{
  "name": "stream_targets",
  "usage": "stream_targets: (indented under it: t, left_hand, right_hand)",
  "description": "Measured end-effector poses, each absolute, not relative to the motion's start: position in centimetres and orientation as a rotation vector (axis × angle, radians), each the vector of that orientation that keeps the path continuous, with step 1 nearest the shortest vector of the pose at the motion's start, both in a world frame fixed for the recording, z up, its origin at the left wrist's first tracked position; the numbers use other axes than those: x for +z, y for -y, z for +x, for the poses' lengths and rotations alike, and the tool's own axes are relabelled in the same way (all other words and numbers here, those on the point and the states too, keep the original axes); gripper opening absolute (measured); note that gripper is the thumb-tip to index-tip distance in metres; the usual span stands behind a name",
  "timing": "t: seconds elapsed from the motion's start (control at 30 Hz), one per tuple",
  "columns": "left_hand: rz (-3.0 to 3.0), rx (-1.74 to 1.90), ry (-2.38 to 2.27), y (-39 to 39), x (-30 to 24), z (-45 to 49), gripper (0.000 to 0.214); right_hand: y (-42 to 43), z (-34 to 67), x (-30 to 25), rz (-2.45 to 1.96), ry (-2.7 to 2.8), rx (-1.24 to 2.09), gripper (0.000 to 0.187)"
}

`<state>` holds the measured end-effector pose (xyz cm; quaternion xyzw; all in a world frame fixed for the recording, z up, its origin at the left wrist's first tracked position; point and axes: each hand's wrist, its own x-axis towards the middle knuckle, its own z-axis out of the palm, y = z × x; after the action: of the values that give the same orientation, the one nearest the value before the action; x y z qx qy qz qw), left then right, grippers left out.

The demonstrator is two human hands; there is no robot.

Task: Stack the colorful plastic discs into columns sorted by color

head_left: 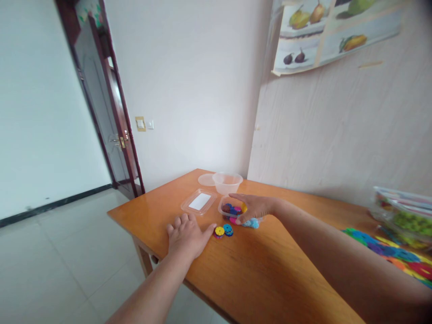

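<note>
My left hand (187, 235) lies flat on the wooden table (270, 270), fingers spread, holding nothing; its thumb points at a small cluster of coloured plastic discs (223, 231). My right hand (252, 207) rests over a small clear rectangular container (225, 208) filled with coloured discs, forefinger stretched along its far rim and thumb curled at its near edge. Light blue discs (252, 223) lie under the palm; whether the hand grips any is hidden.
A clear lid (199, 201) lies left of the container. Behind stand a round translucent bowl (227, 182) and its round lid (206, 180). More coloured discs (391, 252) spread at the right beside a plastic bag (405, 216). A dark door (111, 121) stands at the left.
</note>
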<state>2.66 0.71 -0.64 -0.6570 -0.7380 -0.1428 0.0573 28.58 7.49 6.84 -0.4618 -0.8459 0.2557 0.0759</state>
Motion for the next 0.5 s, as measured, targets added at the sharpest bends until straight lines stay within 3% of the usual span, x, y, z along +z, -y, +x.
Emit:
stream_targets:
  t: [0.07,0.17,0.23,0.5]
  left_hand:
    - [-2.0,-0.435,2.237,-0.7,-0.7,2.6,0.087]
    - [-2.009,-0.447,2.232,-0.8,-0.7,2.6,0.089]
    - [-2.002,-0.448,2.234,-0.8,-0.8,2.6,0.09]
    - [-2.018,-0.442,2.221,-0.7,-0.6,2.6,0.091]
  right_hand:
    - [-7.3,28.8,6.8,-1.365,2.439,0.677,0.104]
    - [-5.9,29.4,6.4,-1.403,2.082,0.411,0.056]
    - [-4.1,29.6,5.7,-1.45,1.872,0.281,0.034]
    - [2.9,27.0,1.4,-1.323,2.134,0.318,0.022]
